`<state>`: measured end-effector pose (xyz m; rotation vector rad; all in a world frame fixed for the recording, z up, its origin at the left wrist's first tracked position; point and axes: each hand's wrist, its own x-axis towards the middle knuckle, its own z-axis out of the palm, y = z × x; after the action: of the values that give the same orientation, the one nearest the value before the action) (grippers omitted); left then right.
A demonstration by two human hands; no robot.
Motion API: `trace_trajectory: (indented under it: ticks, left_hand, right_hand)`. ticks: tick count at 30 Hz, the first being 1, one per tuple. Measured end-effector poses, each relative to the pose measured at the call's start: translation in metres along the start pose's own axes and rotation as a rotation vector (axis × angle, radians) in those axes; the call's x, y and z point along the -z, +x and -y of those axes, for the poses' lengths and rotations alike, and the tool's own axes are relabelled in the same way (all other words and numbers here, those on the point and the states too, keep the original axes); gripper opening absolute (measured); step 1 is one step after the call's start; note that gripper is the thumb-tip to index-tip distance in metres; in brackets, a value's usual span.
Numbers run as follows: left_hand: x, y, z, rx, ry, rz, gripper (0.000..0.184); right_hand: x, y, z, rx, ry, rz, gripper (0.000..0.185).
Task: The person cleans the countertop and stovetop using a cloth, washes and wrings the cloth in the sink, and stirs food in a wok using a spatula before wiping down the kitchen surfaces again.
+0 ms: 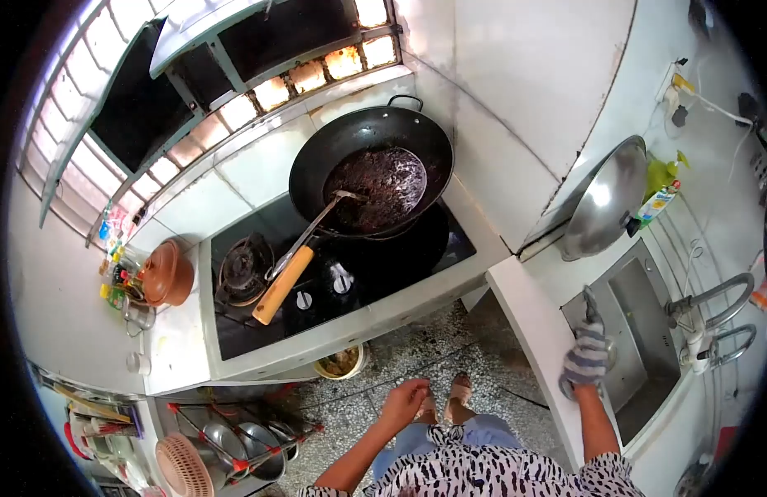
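Note:
My left hand (408, 403) is bare and held in front of my body, above the floor. Its fingers are curled in and nothing shows in them. On my right hand (586, 358) is a grey and white striped work glove with dark fingertips. This hand is over the left edge of the steel sink (640, 323), with at least one finger stretched away from me; the other fingers are hard to make out. No object is visible in it. A chrome faucet (714, 306) stands at the sink's right side.
A black wok (309, 170) with dark liquid sits on the glass stove (400, 261). A wooden-handled spatula (284, 286) leans out of it. A metal lid (603, 199) rests against the wall. A clay pot (168, 275), a floor bucket (358, 362) and a pot rack (276, 451) are leftward.

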<state>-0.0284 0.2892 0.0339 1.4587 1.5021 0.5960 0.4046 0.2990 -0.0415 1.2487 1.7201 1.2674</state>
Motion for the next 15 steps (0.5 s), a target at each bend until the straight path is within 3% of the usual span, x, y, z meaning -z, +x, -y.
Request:
trace_trajectory:
  ticks: [9,13,15]
  left_hand:
    - [0.018,-0.006,0.022,0.019,0.049,0.094,0.022]
    - [0.005,0.009,0.042,-0.099,-0.035,0.130,0.022]
    - [0.008,0.019,0.032,-0.167,-0.040,0.157,0.021]
  right_hand:
    - [-0.097,-0.124,-0.107,-0.111,0.953,0.416,0.023]
    - [-0.120,-0.162,-0.141,-0.136,1.235,0.451,0.027]
    - [-0.049,-0.114,-0.194,-0.135,0.831,0.905,0.020]
